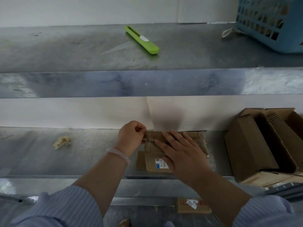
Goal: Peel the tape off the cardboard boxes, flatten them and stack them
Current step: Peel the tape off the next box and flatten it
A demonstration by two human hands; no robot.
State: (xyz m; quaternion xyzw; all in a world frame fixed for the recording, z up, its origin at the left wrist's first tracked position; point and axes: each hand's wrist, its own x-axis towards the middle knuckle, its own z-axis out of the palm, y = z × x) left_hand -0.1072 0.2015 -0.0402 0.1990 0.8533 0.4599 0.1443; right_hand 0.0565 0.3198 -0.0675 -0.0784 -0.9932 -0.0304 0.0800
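A small flat cardboard box [151, 151] with a blue and white label lies on the lower metal shelf [91, 154], near its front edge. My right hand [178, 151] lies flat on top of the box, fingers spread, pressing it down. My left hand [131, 136] is at the box's far left corner, thumb and fingers pinched on a strip of tape there. A crumpled ball of peeled tape [63, 141] sits on the shelf to the left.
Opened cardboard boxes [255, 145] stand at the right of the shelf. On the upper shelf lie a green box cutter [141, 40] and a blue plastic basket [270, 22] at the far right. Another box [193, 205] sits below the shelf.
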